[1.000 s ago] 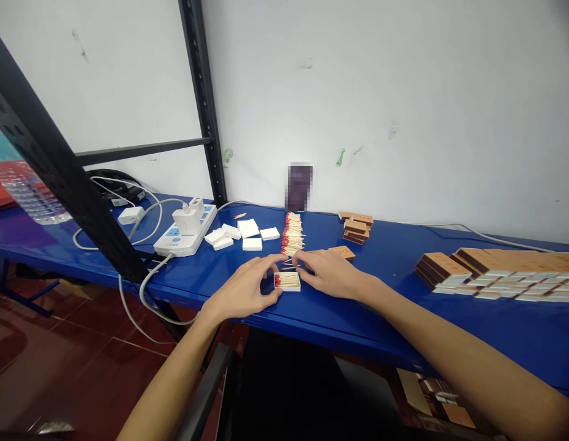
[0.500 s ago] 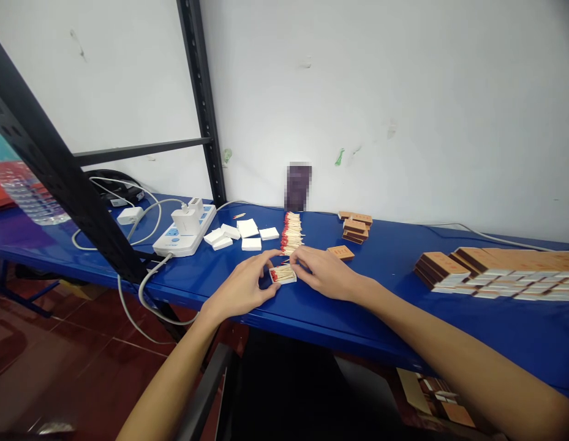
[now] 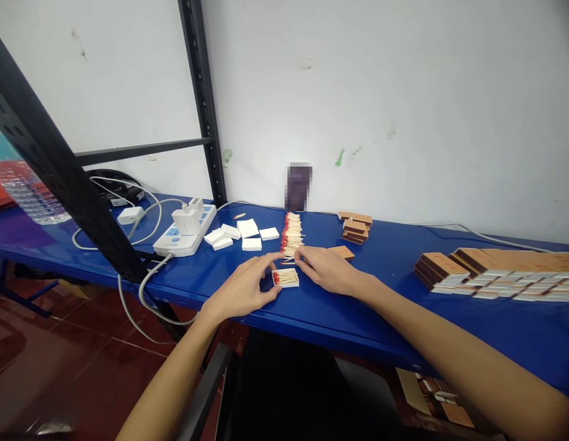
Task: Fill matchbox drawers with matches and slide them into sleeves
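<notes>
Steadying an open matchbox tray (image 3: 286,278) of red-tipped matches on the blue table (image 3: 385,306), your left hand (image 3: 244,288) curls against its 9 o'clock side, thumb and fingers touching the edge. Your right hand (image 3: 327,269), at the tray's 3 o'clock, pinches something at the 12 o'clock rim; what it grips is too small to tell. A row of loose matches (image 3: 291,234) lies at 12 o'clock, empty white trays (image 3: 247,234) at 10 o'clock, brown sleeves (image 3: 356,226) at 1 o'clock

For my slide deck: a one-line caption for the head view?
Two hands, left hand and right hand, around a tray of matches on a blue table.
</notes>
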Tool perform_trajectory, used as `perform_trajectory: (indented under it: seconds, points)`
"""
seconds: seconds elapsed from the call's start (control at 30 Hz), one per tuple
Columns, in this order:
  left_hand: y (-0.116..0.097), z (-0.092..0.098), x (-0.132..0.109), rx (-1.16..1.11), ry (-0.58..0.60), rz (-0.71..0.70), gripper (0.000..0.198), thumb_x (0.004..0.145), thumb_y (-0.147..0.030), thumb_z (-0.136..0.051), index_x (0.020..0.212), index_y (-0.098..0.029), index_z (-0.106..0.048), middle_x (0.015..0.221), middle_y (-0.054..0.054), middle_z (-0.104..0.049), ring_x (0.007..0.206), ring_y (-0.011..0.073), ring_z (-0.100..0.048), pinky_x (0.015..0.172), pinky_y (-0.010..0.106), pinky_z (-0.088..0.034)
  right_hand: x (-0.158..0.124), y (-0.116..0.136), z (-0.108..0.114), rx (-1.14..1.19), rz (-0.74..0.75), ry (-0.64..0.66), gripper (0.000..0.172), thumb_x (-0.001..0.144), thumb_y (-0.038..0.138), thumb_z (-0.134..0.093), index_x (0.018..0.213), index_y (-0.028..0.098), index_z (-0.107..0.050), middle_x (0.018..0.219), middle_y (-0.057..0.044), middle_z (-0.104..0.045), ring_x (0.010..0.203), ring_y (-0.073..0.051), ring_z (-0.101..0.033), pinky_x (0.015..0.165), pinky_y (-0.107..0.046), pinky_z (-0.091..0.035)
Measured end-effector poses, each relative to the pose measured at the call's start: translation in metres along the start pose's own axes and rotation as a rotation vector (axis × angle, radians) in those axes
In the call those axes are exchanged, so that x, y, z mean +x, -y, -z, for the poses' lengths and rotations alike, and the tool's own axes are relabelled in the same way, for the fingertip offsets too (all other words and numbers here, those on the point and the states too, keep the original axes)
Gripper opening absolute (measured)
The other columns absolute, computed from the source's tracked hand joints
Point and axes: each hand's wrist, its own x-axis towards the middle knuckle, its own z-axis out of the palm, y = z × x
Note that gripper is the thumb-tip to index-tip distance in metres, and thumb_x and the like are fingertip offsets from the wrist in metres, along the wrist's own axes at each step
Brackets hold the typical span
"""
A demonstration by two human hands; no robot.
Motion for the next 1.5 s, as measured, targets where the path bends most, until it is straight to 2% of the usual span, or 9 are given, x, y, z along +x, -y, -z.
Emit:
perform_trajectory:
  seconds: [0.1,0.27,0.47,0.63,0.8,1.03,1.17,1.3,1.5]
  points:
    - [0.000,-0.001,0.000,-0.008,-0.007,0.020,0.059,0.084,-0.026,-0.060,0.140,-0.028,-0.041,0.102,0.001,-0.063,0.086,0.0174,-0.057,0.082,0.031,-0.046,-0.003,0.008,0.003,0.018,0.033,-0.025,0.019,0.099,0.027,-0.036,0.095,0.019,-0.052,0.090,-0.005,-0.065,0.076,-0.017,-0.058,0.067,-0.028,-0.037]
    - [0.000,0.000,0.001,-0.007,-0.005,0.009,0.060,0.085,-0.025,-0.058,0.141,-0.029,-0.039,0.099,0.001,-0.064,0.084,0.0175,-0.057,0.081,0.031,-0.046,-0.004,0.017,0.007,0.024,0.074,0.022,0.016,0.098,0.026,-0.039,0.093,0.020,-0.054,0.086,-0.004,-0.065,0.072,-0.016,-0.058,0.064,-0.026,-0.035]
    - [0.002,-0.001,0.000,-0.011,-0.013,0.018,0.060,0.084,-0.027,-0.060,0.140,-0.028,-0.041,0.103,0.003,-0.063,0.086,0.0182,-0.058,0.082,0.032,-0.047,0.004,0.001,0.002,-0.002,-0.027,-0.056,0.025,0.101,0.031,-0.034,0.098,0.020,-0.056,0.096,-0.006,-0.067,0.086,-0.019,-0.061,0.072,-0.029,-0.039]
    - [0.001,-0.001,0.000,-0.006,-0.006,0.019,0.058,0.084,-0.026,-0.059,0.139,-0.027,-0.043,0.103,0.003,-0.063,0.088,0.0185,-0.057,0.083,0.032,-0.047,0.008,-0.008,-0.007,0.000,0.031,-0.022,0.020,0.100,0.028,-0.036,0.107,0.022,-0.054,0.106,-0.006,-0.066,0.098,-0.020,-0.061,0.081,-0.031,-0.041]
    - [0.001,-0.001,0.000,0.006,0.003,0.017,0.055,0.085,-0.027,-0.058,0.138,-0.027,-0.044,0.102,0.003,-0.063,0.086,0.0181,-0.056,0.083,0.032,-0.047,0.010,-0.006,-0.008,-0.008,0.023,0.018,0.021,0.101,0.029,-0.035,0.096,0.021,-0.054,0.097,-0.005,-0.066,0.089,-0.020,-0.061,0.076,-0.030,-0.041]
    - [0.002,-0.001,0.000,0.000,-0.004,0.012,0.057,0.084,-0.026,-0.060,0.139,-0.029,-0.043,0.104,0.002,-0.063,0.086,0.0175,-0.057,0.083,0.031,-0.047,0.006,0.000,-0.003,-0.034,-0.003,0.003,0.021,0.101,0.029,-0.032,0.097,0.019,-0.050,0.095,-0.007,-0.065,0.082,-0.019,-0.059,0.069,-0.030,-0.038]
    - [0.001,-0.001,0.000,-0.009,-0.008,0.011,0.061,0.084,-0.025,-0.060,0.141,-0.029,-0.040,0.103,0.002,-0.063,0.086,0.0176,-0.057,0.082,0.031,-0.046,-0.002,0.014,0.003,0.057,0.049,-0.063,0.020,0.101,0.029,-0.032,0.099,0.019,-0.050,0.091,-0.005,-0.065,0.076,-0.017,-0.058,0.066,-0.028,-0.037]
    - [0.001,-0.001,0.000,-0.018,-0.016,0.013,0.064,0.084,-0.025,-0.060,0.143,-0.029,-0.036,0.102,0.002,-0.063,0.085,0.0175,-0.056,0.082,0.031,-0.046,-0.008,0.023,0.005,0.083,0.124,-0.045,0.013,0.097,0.027,-0.041,0.096,0.021,-0.053,0.086,-0.002,-0.065,0.074,-0.016,-0.058,0.065,-0.027,-0.036]
    - [0.001,-0.001,0.001,-0.011,-0.009,-0.004,0.063,0.084,-0.023,-0.060,0.142,-0.030,-0.037,0.098,0.000,-0.063,0.084,0.0170,-0.055,0.081,0.030,-0.046,-0.002,0.009,0.001,0.089,0.007,-0.076,0.018,0.097,0.024,-0.038,0.104,0.020,-0.055,0.091,-0.004,-0.067,0.081,-0.018,-0.060,0.067,-0.027,-0.037]
